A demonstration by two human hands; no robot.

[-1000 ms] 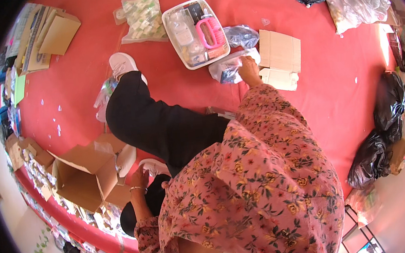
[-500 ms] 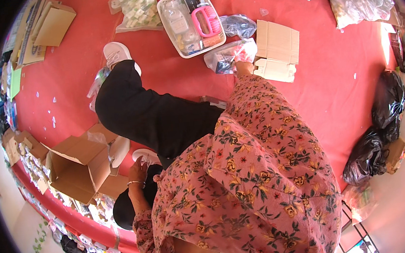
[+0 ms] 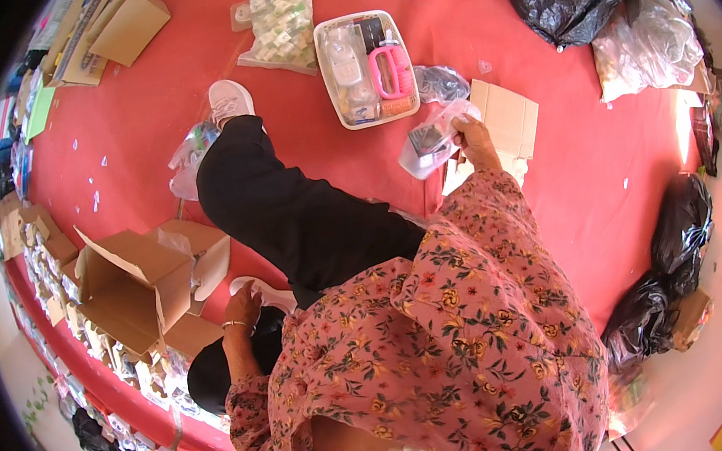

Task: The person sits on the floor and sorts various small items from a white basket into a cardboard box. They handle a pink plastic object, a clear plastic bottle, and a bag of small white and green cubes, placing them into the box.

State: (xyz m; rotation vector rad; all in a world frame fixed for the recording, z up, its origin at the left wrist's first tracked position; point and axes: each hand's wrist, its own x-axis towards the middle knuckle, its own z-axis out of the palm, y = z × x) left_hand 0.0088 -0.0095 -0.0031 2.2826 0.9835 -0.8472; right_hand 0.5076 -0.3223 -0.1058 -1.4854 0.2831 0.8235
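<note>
Pinching a clear bag (image 3: 425, 151), your right hand (image 3: 476, 141) is near the cardboard (image 3: 509, 120); your left hand (image 3: 243, 307) is by a shoe (image 3: 274, 296), grip unclear.

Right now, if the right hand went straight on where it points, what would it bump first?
Past the clear bag it holds, the right hand would probably meet the greyish bag beside the white basket, though depth is unclear.

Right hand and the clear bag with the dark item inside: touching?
Touching. The head view shows the right hand gripping the clear bag at its right side, no gap between.
</note>
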